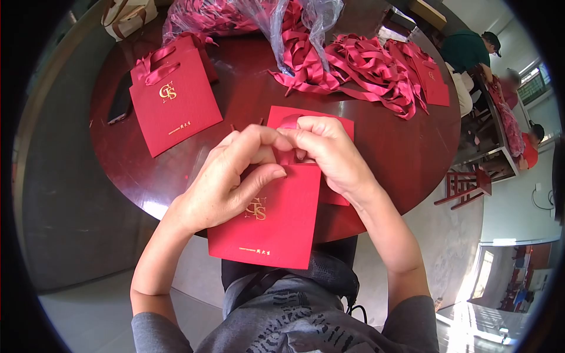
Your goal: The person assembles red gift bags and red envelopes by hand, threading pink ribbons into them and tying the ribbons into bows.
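Note:
A red paper gift bag (265, 235) with a gold logo is in front of me, its lower part over the table's near edge. At its top edge, my left hand (226, 182) is closed, its thumb over the bag's front and its index fingertip meeting my right fingers at the ribbon (287, 157). My right hand (326, 147) pinches the ribbon just above the bag; the fingertips partly hide it. Beneath and behind my hands lies a second red bag (340, 185), partly covered.
Red bags with ribbon handles (176, 106) lie at the left, beside a dark phone-like object (119, 109). A heap of red ribbons (376, 70) and clear plastic (321, 23) cover the far side. More red bags (434, 85) lie right. Other people (471, 50) sit beyond, near a stool (465, 187).

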The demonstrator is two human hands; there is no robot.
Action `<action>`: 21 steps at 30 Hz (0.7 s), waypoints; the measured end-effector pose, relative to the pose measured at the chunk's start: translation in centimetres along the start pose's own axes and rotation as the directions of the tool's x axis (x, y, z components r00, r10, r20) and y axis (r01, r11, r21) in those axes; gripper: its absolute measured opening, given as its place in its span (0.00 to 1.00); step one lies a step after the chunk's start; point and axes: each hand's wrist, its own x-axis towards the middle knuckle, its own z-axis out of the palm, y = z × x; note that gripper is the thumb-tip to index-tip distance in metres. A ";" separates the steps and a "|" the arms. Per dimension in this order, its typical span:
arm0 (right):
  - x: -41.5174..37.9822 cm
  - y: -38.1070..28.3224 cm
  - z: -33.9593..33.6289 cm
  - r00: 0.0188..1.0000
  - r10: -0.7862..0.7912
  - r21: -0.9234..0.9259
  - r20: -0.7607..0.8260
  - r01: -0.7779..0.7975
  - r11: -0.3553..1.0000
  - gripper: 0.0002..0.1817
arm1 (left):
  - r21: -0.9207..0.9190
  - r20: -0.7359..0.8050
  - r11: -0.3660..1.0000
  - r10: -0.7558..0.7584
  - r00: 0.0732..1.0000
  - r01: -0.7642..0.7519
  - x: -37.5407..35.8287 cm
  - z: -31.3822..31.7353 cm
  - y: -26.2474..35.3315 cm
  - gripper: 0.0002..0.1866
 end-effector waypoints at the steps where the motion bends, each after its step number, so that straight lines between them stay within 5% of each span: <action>1: 0.1 0.0 -0.1 1.000 -0.001 0.002 -0.004 0.001 1.000 0.08 | 0.032 0.017 0.999 0.010 1.000 -0.010 0.0 0.0 -0.2 0.14; 6: -0.2 -0.9 -0.2 1.000 -0.007 0.004 0.004 0.007 1.000 0.13 | 0.163 0.107 0.979 0.108 0.988 -0.125 0.3 0.0 -0.2 0.15; 13: 0.1 -1.2 -1.6 0.984 0.140 -0.072 0.110 -0.133 0.988 0.14 | 0.193 0.124 0.981 -0.004 0.992 -0.020 0.5 -0.3 0.9 0.11; 17: 0.2 -0.6 -1.6 0.977 0.142 -0.024 0.161 -0.140 0.990 0.15 | 0.139 -0.041 0.990 0.016 0.999 -0.010 0.5 0.2 0.5 0.08; 21: 0.6 -0.4 -1.3 0.972 0.101 -0.002 0.210 -0.103 0.995 0.15 | 0.170 -0.027 0.985 -0.008 1.000 0.013 0.7 0.0 1.0 0.06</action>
